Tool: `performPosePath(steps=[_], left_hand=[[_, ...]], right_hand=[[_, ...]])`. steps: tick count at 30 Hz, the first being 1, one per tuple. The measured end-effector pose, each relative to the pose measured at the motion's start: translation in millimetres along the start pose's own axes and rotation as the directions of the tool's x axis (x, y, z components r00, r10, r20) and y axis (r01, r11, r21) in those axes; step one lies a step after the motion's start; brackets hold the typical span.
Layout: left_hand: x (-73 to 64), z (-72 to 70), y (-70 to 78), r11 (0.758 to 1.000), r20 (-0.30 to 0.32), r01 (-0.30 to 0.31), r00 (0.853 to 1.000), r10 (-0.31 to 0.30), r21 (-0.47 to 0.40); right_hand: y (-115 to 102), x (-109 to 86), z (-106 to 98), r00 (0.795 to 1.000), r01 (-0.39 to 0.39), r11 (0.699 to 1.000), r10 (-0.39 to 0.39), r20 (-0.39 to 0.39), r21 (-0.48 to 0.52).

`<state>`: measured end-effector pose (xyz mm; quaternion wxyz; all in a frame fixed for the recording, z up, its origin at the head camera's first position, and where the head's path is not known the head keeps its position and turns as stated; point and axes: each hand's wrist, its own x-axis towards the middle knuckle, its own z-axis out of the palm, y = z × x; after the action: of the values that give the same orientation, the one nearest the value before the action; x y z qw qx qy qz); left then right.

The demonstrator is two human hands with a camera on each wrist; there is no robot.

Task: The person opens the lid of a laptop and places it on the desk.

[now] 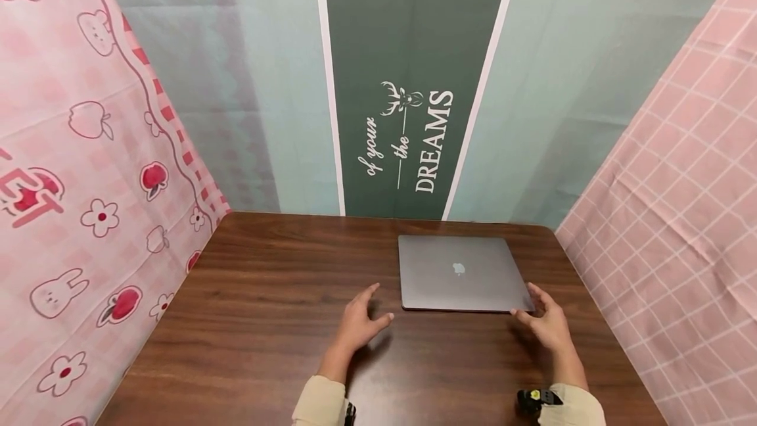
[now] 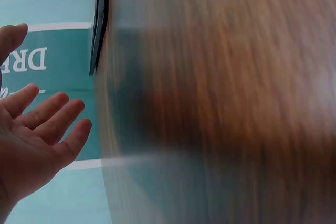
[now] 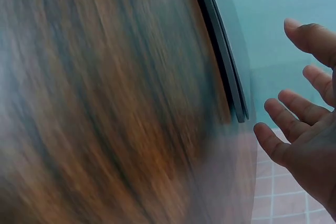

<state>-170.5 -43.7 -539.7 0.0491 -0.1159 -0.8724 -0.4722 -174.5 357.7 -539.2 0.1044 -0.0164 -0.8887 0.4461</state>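
A grey laptop lies closed on the wooden table, its lid logo facing up. In the left wrist view the laptop's thin edge stands apart from my left hand, whose fingers are spread. The head view puts that left hand left of the laptop's near corner, holding nothing. At the near right corner, my right hand has thumb and fingers parted around it. In the right wrist view, a small gap shows between the right hand and the laptop's edge.
The brown wooden table has rounded far corners. A green and teal cloth hangs behind it. Pink patterned cloth hangs on the left, and pink checked cloth on the right.
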Motion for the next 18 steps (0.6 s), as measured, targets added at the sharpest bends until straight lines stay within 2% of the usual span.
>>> performPosePath(steps=[8, 14, 18], left_hand=[[13.8, 16.9, 3.2, 1.0, 0.035, -0.01, 0.999, 0.009, 0.021], [25.1, 26.8, 1.7, 0.993, 0.057, 0.002, 0.998, -0.009, 0.115], [32.0, 31.8, -0.3, 0.977, 0.068, 0.004, 0.998, -0.019, 0.211]], right_hand=[[16, 9.6, -7, 0.999, -0.009, 0.995, 0.014, 0.051, -0.098], [30, 17.1, -8, 0.995, 0.039, 0.982, -0.022, 0.094, -0.187], [35, 21.4, -7, 0.992, 0.073, 0.97, -0.047, 0.115, -0.234]])
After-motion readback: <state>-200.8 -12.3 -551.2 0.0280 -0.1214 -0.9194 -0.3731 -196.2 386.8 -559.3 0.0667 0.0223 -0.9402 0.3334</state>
